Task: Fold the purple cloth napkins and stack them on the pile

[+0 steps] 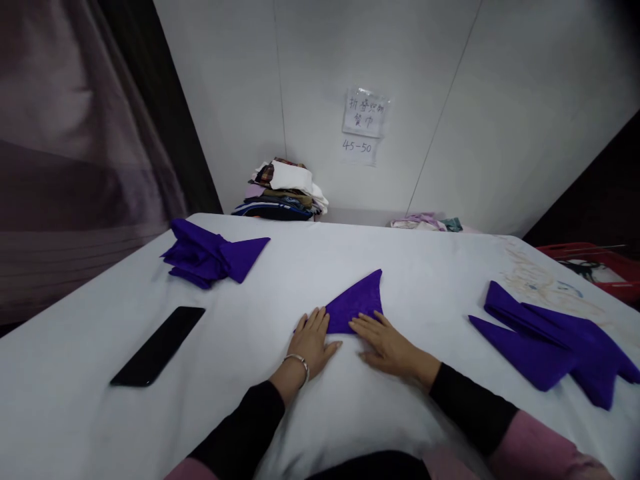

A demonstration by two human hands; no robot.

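Note:
A purple cloth napkin, folded into a triangle, lies flat on the white-covered table in front of me. My left hand rests flat on its left corner, fingers stretched out, and covers part of it. On the lower right part of the napkin lie the fingertips of my right hand, also stretched and palm down. Neither hand grips the cloth. The napkin's far tip points up and to the right, away from me.
Crumpled purple napkins lie at the far left, and folded purple napkins at the right. A black phone is on the left side. Folded clothes are stacked by the wall. Beyond the right edge stands a red basket.

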